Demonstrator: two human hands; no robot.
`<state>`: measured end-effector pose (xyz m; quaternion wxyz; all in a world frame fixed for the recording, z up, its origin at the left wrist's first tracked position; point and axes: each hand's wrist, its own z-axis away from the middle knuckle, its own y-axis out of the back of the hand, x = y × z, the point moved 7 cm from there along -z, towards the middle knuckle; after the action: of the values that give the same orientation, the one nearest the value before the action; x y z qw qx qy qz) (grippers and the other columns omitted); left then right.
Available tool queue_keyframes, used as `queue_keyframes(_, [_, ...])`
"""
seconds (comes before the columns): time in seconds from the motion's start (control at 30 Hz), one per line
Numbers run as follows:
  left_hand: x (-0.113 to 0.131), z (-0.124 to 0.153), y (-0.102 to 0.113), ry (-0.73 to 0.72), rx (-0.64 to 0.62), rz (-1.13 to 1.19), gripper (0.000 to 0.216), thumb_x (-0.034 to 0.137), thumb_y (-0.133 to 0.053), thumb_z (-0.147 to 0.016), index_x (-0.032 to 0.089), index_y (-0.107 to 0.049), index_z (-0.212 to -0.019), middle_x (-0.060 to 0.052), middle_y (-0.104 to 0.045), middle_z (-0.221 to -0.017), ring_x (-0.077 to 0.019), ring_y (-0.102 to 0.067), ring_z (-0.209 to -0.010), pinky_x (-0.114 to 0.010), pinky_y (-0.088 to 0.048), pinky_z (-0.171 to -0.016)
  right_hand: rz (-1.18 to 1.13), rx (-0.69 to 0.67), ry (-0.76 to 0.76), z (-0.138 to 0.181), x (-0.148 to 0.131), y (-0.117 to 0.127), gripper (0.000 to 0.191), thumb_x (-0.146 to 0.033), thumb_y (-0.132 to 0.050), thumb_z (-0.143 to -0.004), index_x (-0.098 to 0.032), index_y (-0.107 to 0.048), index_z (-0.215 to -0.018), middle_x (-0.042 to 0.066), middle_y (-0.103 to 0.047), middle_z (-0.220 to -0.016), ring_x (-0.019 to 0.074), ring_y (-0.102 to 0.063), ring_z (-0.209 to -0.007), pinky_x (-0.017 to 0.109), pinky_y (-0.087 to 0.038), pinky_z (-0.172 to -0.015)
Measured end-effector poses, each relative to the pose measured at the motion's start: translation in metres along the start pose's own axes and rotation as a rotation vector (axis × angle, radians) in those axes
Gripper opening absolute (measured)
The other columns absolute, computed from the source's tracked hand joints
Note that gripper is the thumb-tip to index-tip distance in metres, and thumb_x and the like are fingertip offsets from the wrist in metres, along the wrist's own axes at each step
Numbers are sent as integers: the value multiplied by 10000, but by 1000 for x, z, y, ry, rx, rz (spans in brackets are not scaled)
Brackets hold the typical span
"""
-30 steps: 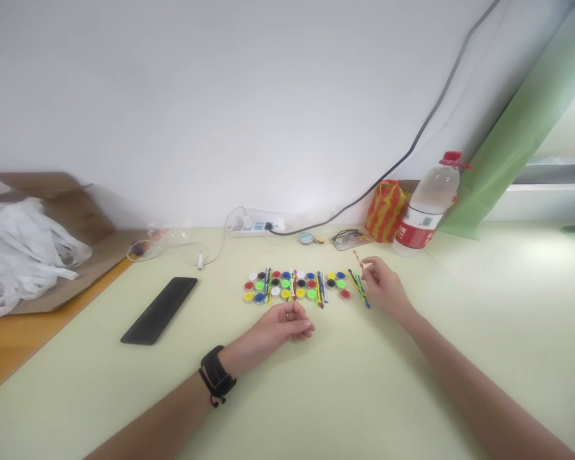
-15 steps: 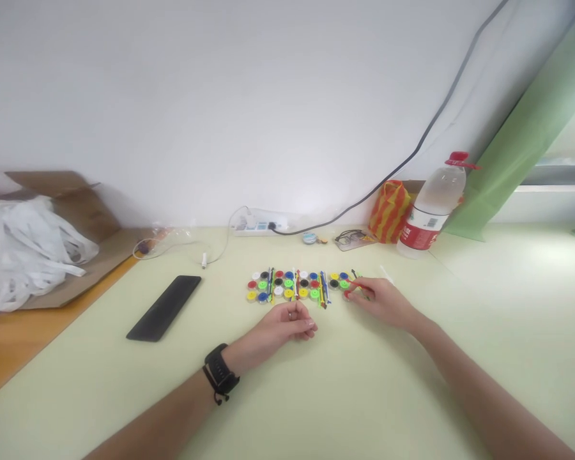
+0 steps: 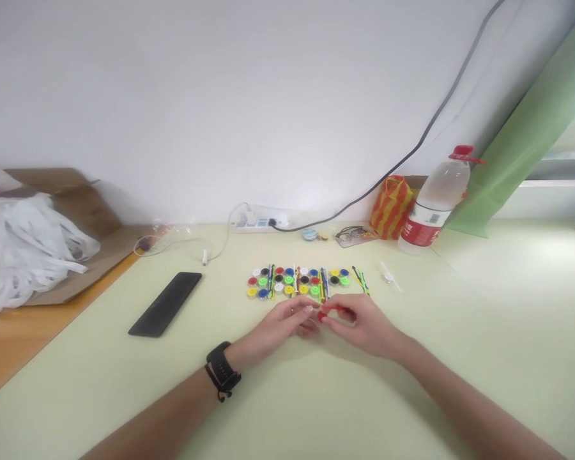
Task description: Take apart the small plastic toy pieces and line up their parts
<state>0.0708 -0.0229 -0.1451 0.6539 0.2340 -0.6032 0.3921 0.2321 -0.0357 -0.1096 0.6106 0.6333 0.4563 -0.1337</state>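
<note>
Between the thumb and fingers of my right hand (image 3: 364, 324) is a small red round disc (image 3: 321, 316), along with a thin red stick (image 3: 334, 308). My left hand (image 3: 287, 319), with a ring on one finger, is beside the disc, fingers loosely bent and apart, holding nothing I can see. Whether its fingertips touch the disc is unclear. Just beyond both hands lie rows of small round coloured discs (image 3: 278, 279) in clear cases. Bundles of thin coloured sticks (image 3: 322, 284) lie between the groups, and another stick bundle (image 3: 361, 280) is at the right end.
Right of the rows lies a white stick with a small round part (image 3: 389, 276). A black flat case (image 3: 165, 305) is at left. Behind are a power strip (image 3: 259, 222), a striped bag (image 3: 391, 207) and a large bottle (image 3: 434, 207). White plastic bags (image 3: 33, 246) sit far left.
My right hand has moved left and nearer, lifting the red disc and red stick away from the right end of the rows to beside my left hand. The left hand has barely moved.
</note>
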Motion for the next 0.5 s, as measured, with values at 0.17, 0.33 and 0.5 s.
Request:
queue_keyframes(0.17, [11, 2, -7, -58, -83, -131, 328, 454, -766, -886, 195, -753, -1087, -104, -749, -1135, -228, -689, -1053, -330, -516, -947, 66, -5, 90, 5, -10, -22, 138, -240, -555, -917, -223, -690, -894, -37, -504, -654, 125, -425, -592, 255, -317, -587])
queue_keyframes(0.33, [10, 2, -7, -12, -97, -113, 324, 424, -791, -865, 186, -767, -1084, -112, -764, -1137, -244, -699, -1073, -355, -513, -982, -12, -33, 94, 6, -8, -22, 43, -250, -567, -932, -233, -586, -967, -44, -489, -711, 133, -426, -622, 257, -333, -587])
queue_keyframes(0.5, [4, -1, -3, -19, -60, -48, 316, 413, -814, -844, 189, -776, -1064, -103, -764, -1115, -247, -702, -1066, -399, -510, -1029, -141, -64, 38, 6, -9, -15, 139, -352, -427, -1055, -239, -465, -985, -10, -550, -844, 155, -473, -711, 281, -412, -653])
